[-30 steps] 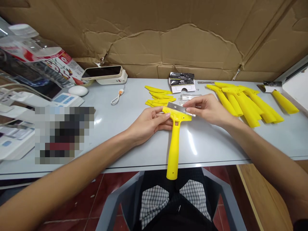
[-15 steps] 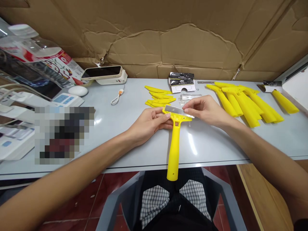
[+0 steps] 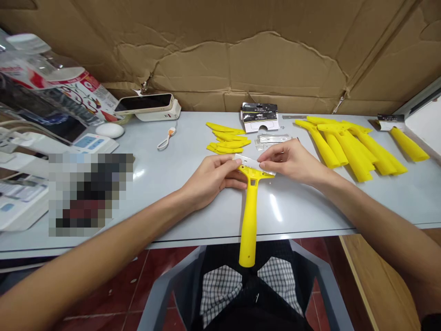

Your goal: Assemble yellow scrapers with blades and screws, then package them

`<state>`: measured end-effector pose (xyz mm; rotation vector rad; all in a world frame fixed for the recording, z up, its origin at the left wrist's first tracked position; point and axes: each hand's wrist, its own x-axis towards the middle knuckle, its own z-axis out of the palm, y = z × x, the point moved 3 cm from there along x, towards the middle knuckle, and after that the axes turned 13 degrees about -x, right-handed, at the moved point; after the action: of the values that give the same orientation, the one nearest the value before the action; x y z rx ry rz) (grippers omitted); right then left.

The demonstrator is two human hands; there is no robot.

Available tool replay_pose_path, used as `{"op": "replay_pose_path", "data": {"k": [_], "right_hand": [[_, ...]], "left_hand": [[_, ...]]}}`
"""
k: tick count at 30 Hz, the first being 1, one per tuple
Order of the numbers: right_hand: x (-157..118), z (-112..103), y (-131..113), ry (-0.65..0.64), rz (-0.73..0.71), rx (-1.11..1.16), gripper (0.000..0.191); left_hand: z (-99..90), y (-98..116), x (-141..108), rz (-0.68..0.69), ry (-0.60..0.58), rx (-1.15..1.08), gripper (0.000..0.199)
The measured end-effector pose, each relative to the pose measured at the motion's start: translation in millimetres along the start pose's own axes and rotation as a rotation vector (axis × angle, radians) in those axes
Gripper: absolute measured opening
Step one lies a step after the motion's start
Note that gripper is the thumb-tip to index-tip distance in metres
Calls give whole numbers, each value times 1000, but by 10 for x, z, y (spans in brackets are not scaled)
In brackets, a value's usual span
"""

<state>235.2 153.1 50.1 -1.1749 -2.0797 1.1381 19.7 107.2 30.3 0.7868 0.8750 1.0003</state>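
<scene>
Across the white table, the yellow scraper runs straight toward me, its handle end past the table's near edge. My 2 hands meet at the scraper's head: my left hand grips its left end, and my right hand pinches the steel blade there. Spare yellow handles lie right of the scraper; loose blades lie just beyond its head.

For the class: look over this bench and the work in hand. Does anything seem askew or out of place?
Yes: the razor blade, pinched by the right hand, sits slanted on the yellow scraper's head. Its end near the left hand rises off the head instead of lying square along it.
</scene>
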Motion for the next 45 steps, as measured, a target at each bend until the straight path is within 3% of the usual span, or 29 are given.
{"op": "replay_pose_path", "data": {"k": [5, 14, 18, 22, 27, 31, 36, 41, 44, 45], "right_hand": [[-21, 54, -45, -26, -8, 0, 17], [-11, 6, -38, -5, 110, 1, 13], [-26, -52, -73, -93, 211, 106, 15], [-40, -48, -73, -26, 219, 205, 19], [-26, 7, -26, 51, 230, 310, 23], [-3, 52, -2, 55, 321, 377, 19], [-2, 86, -15, -24, 346, 418, 10], [-26, 67, -22, 27, 241, 390, 10], [-44, 41, -24, 86, 194, 334, 9], [-49, 33, -25, 104, 191, 318, 9]], "left_hand": [[-3, 23, -18, -39, 106, 37, 22], [-10, 23, 10, 54, 189, 1, 17], [-16, 43, 13, 116, 197, -15, 14], [-25, 34, 17, 123, 211, -37, 7], [-28, 57, 7, 152, 250, -67, 40], [-35, 61, 1, 181, 238, -43, 43], [-41, 45, 7, 200, 232, -29, 40], [-23, 70, 8, 126, 256, -39, 27], [-32, 76, 12, 18, 212, 8, 6], [-39, 79, 13, 0, 197, 25, 9]]}}
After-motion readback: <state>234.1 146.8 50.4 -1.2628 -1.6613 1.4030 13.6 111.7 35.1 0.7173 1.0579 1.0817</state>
